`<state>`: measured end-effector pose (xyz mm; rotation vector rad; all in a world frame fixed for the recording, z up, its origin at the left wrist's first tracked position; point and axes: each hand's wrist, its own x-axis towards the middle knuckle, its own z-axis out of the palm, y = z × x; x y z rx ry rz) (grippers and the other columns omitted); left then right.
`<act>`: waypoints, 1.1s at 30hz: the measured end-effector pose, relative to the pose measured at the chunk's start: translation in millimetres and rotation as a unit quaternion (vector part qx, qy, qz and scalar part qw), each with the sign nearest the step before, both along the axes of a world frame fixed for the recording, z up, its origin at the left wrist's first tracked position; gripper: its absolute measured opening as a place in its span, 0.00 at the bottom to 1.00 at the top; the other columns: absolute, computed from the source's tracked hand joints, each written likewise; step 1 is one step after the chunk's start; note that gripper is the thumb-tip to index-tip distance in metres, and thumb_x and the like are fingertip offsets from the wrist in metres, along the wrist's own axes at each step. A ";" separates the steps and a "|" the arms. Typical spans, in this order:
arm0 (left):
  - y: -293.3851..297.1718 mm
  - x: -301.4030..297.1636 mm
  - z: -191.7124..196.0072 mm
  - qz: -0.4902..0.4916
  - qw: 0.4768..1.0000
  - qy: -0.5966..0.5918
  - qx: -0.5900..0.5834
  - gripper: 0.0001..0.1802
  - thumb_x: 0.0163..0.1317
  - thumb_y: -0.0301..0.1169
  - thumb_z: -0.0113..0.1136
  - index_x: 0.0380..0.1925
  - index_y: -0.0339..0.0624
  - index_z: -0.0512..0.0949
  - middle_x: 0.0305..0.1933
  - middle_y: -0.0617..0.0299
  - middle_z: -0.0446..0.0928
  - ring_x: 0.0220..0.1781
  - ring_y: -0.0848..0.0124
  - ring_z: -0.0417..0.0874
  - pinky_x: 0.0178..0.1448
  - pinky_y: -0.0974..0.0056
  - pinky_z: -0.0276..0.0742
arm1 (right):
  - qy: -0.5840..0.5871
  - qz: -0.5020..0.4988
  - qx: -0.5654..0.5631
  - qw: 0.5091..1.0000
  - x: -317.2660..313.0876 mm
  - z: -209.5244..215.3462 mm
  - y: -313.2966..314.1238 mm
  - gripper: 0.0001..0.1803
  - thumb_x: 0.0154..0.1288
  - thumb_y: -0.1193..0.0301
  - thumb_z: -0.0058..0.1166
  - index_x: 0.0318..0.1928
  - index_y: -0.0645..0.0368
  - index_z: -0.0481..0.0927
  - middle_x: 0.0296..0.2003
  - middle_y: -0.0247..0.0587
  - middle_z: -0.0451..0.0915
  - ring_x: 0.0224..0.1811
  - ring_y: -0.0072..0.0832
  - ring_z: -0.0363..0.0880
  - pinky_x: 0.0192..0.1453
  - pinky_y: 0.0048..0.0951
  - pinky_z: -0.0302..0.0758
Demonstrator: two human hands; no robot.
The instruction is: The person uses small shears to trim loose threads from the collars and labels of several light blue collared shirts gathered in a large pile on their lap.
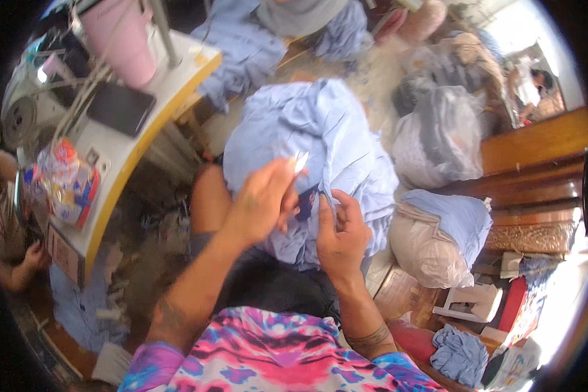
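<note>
Blue cloth: pale garment (320,150) is lying bunched on my lap.
Left hand (258,206): I'm pinching a small metal clipper (300,161).
Right hand (340,238): I'm pinching the fabric.
Tip: I'm keeping it taut, I judge.

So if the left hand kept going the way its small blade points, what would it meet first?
Probably the light blue garment just past the left hand and its small blade; depth is unclear.

white yellow-edged table (121,163) left; wooden bench (536,163) right; stuffed plastic bags (438,134) behind; daylight upper right
</note>
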<state>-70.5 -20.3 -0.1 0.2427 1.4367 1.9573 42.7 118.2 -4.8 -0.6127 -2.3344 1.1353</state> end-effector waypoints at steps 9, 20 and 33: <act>-19.5 92.4 -1.4 0.064 0.995 -0.067 -0.044 0.16 0.83 0.38 0.46 0.55 0.35 0.72 0.27 0.63 0.74 0.16 0.79 0.72 0.21 0.70 0.74 | 0.017 0.038 -0.008 0.999 15.6 -39.6 -14.8 0.13 0.72 0.73 0.65 0.52 0.62 0.79 0.28 0.40 0.88 0.25 0.17 0.82 0.28 0.22 0.75; 7.9 81.8 -18.5 0.049 0.991 0.076 -0.093 0.14 0.80 0.38 0.48 0.46 0.36 0.72 0.23 0.67 0.73 0.22 0.78 0.70 0.28 0.65 0.67 | 0.002 0.033 0.051 0.998 28.8 -39.5 -3.9 0.08 0.71 0.73 0.67 0.43 0.65 0.81 0.30 0.43 0.88 0.32 0.21 0.87 0.36 0.26 0.81; 6.2 75.8 -20.6 0.034 0.990 0.083 -0.109 0.15 0.79 0.37 0.49 0.48 0.34 0.71 0.21 0.66 0.71 0.21 0.78 0.69 0.27 0.66 0.66 | 0.057 0.048 0.090 0.993 28.9 -45.8 -0.9 0.07 0.67 0.75 0.69 0.43 0.63 0.86 0.27 0.43 0.87 0.24 0.23 0.85 0.30 0.26 0.79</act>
